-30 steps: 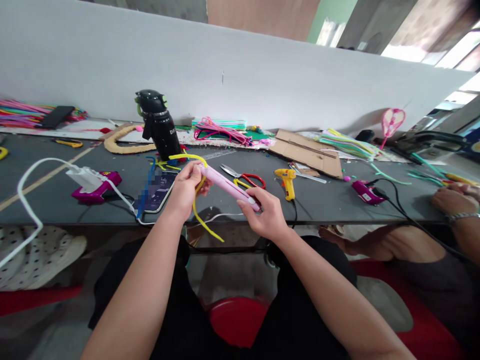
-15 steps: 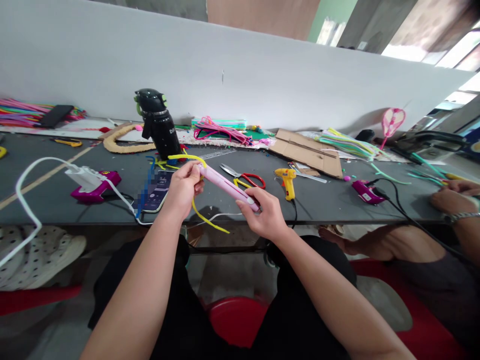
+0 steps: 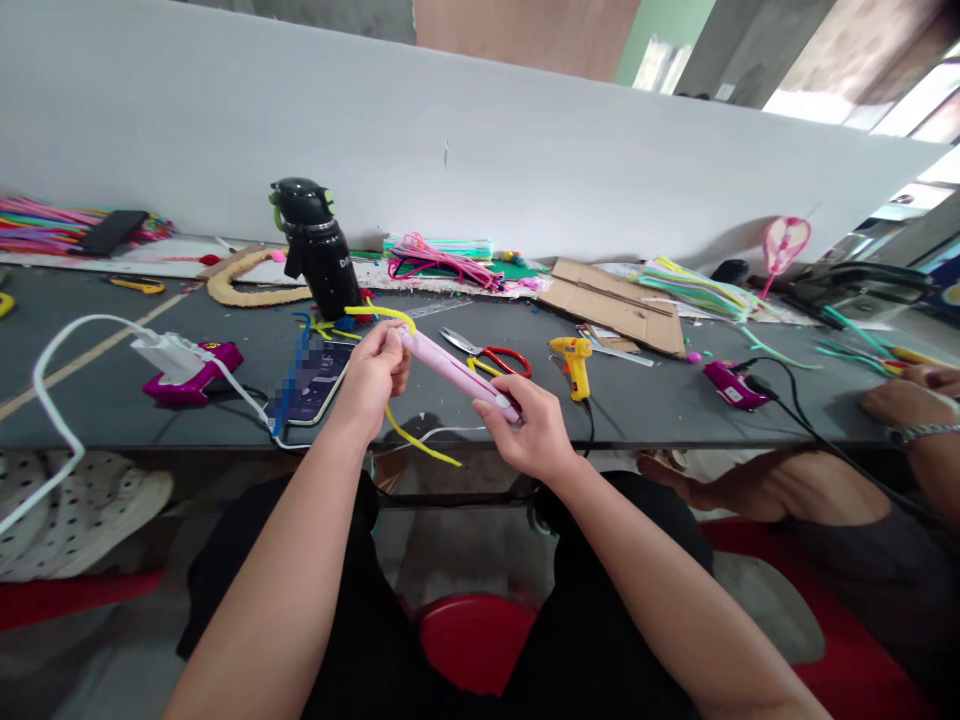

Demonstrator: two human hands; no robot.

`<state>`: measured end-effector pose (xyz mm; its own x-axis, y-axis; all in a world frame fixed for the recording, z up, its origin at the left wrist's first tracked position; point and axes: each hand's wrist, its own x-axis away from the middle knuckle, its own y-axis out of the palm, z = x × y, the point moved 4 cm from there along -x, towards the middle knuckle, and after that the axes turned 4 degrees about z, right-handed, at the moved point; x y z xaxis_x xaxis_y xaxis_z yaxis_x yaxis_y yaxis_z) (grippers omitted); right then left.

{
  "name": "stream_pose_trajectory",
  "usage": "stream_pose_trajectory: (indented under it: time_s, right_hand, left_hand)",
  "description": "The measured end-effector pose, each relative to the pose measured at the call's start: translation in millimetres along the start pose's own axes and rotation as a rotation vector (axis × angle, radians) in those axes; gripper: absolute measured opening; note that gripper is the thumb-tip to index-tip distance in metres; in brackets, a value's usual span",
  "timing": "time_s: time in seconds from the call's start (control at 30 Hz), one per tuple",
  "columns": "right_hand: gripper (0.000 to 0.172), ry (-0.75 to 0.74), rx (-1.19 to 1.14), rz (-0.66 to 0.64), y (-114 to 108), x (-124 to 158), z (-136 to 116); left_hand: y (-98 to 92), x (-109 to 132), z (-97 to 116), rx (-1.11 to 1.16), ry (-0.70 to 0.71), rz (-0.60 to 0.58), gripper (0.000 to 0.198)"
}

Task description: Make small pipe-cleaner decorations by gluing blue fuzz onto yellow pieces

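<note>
My right hand [image 3: 534, 425] is closed round one end of a slim pink hair straightener [image 3: 450, 368], thumb beside its pale button. At the straightener's far end, my left hand [image 3: 377, 375] pinches a yellow pipe cleaner [image 3: 424, 445]. One end of the pipe cleaner pokes out above the left fingers, and the other hangs down below them toward the table edge. The fingers hide how it runs between the straightener's arms. Just beyond lie red-handled scissors [image 3: 504, 358], partly open. A yellow glue gun [image 3: 574, 365] rests to the right of them.
Left of my hands are a phone [image 3: 319, 385], a purple power adapter [image 3: 196, 375] with white cable, and a black bottle [image 3: 322, 260]. Pipe cleaner bundles [image 3: 450, 265] and cardboard [image 3: 615, 305] line the back. At right, another person's hand [image 3: 907, 400] rests near a second purple adapter [image 3: 735, 385].
The pipe cleaner's upper end and my left hand have shifted slightly to the right. The straightener's arms look a little closer together. My right hand keeps its grip.
</note>
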<state>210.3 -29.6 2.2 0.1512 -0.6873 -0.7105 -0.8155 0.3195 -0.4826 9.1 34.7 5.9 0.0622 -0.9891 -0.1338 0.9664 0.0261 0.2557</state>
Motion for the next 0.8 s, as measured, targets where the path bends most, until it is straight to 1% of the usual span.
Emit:
stream_pose_trajectory:
  time_s: [0.3, 0.37, 0.57, 0.8]
  right_hand:
    - [0.018, 0.005, 0.006, 0.002, -0.5, -1.0, -0.5]
    - [0.018, 0.001, 0.006, 0.001, -0.5, -1.0, -0.7]
    - [0.018, -0.009, -0.002, 0.000, -0.6, -0.5, -1.6]
    - [0.019, -0.002, 0.003, -0.002, -1.5, 0.0, -1.5]
  left_hand:
    - [1.9, 1.1, -2.9, 0.014, -0.033, -0.054, 0.020]
    - [1.5, 1.2, -2.9, 0.011, -0.035, -0.046, 0.020]
    - [-0.4, 1.8, 0.8, -0.003, -0.009, 0.031, 0.019]
    - [-0.5, 2.3, 3.9, 0.003, 0.006, 0.007, 0.017]
